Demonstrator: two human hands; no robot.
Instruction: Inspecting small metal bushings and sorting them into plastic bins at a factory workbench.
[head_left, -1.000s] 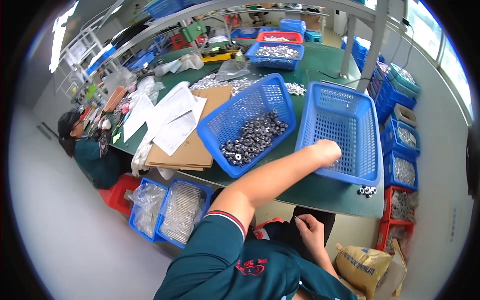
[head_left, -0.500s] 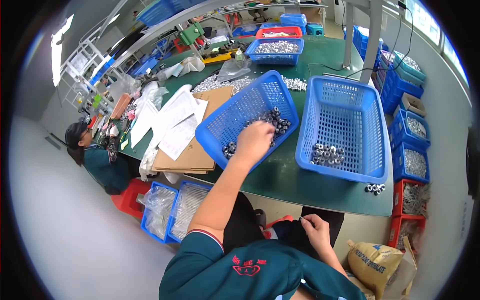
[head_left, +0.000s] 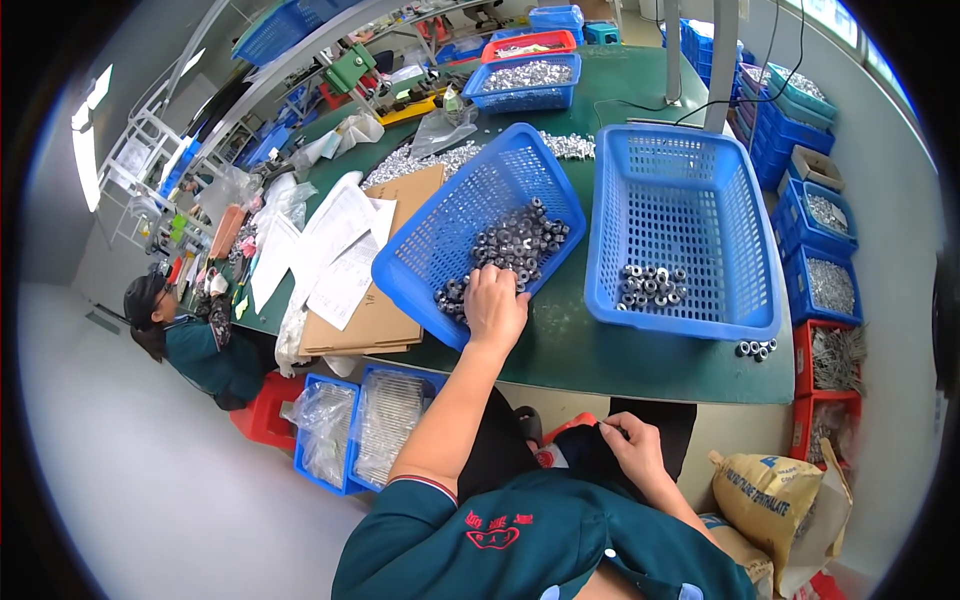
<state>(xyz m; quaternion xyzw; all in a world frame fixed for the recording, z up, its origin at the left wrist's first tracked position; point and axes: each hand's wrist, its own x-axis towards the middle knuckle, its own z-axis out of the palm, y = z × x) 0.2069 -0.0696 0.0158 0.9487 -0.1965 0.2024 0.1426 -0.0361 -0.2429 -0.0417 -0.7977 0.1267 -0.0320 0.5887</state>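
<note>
My left hand (head_left: 497,306) is at the near edge of the tilted blue basket (head_left: 415,245), its bent fingers pressed together among small dark metal rings (head_left: 520,238). What its fingertips hold, if anything, is hidden. Low over my lap, my right hand (head_left: 637,452) is closed in a pinch around something small and dark, too small to name. A second blue basket (head_left: 690,325) stands to the right on the green table. Several similar metal rings (head_left: 652,287) with dark outsides lie in its near left part. More loose rings (head_left: 757,350) sit on the table beside its near right corner.
Cardboard (head_left: 375,325) and paper sheets (head_left: 345,280) lie left of the baskets. Silvery parts (head_left: 425,165) spread behind them, near another blue basket (head_left: 525,97). Stacked crates (head_left: 828,285) and a yellow sack (head_left: 765,500) stand right. Another person (head_left: 190,350) sits at far left.
My left hand has drawn back from the middle of the tilted basket to its near edge, uncovering more rings. My right hand stays low and pinched. The whole view has shifted slightly.
</note>
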